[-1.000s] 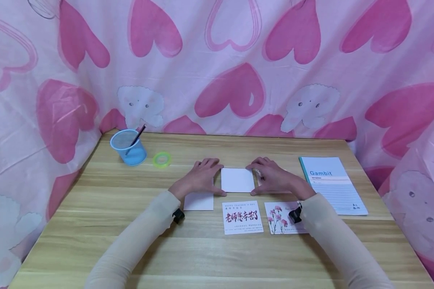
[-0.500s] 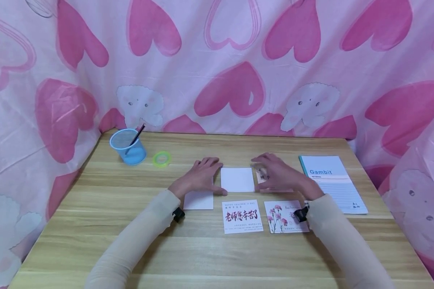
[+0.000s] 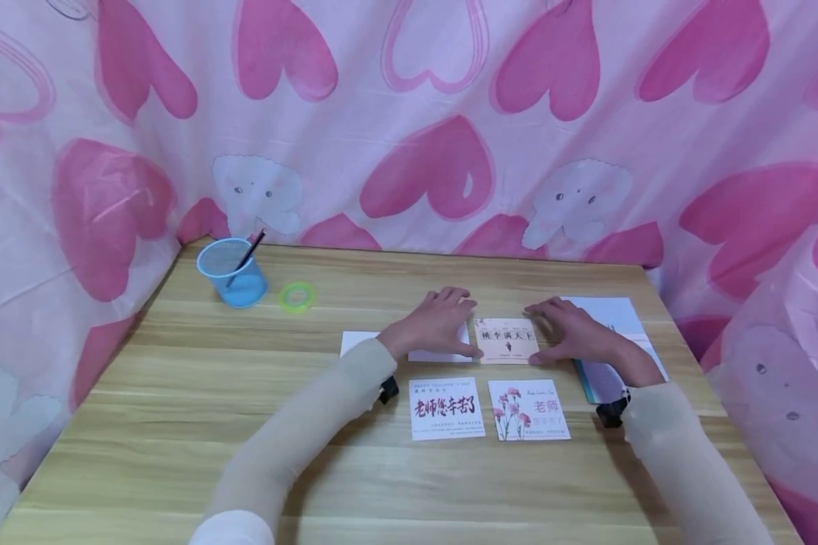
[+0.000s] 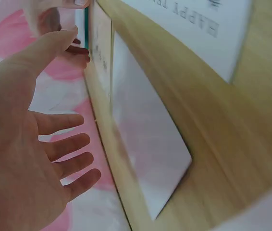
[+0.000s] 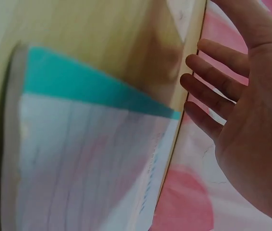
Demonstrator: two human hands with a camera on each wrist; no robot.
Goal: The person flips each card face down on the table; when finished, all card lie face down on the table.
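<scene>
In the head view my left hand (image 3: pixel 432 327) reaches over a blank white card (image 3: pixel 423 356), with thumb and forefinger at the left corners of a peach card (image 3: pixel 507 350) printed with dark characters. The right hand (image 3: pixel 578 331) frames that card's right corners the same way. Both hands have spread, relaxed fingers, plain in the two wrist views. Another white card (image 3: pixel 357 342) lies at the left, partly behind the left forearm. Nearer me lie a card with red lettering (image 3: pixel 446 409) and a card with pink flowers (image 3: pixel 528 409).
A notebook (image 5: pixel 88 159) with a teal spine lies at the right, partly under the right hand in the head view. At the back left stand a blue mesh cup (image 3: pixel 248 288) holding a pencil and a yellow-green tape roll (image 3: pixel 297 297). A pink heart-print curtain (image 3: pixel 423 174) surrounds the table.
Both hands have left the blank white card's edges and moved right to the peach card, which now shows fully between them. The head view has shifted slightly.
</scene>
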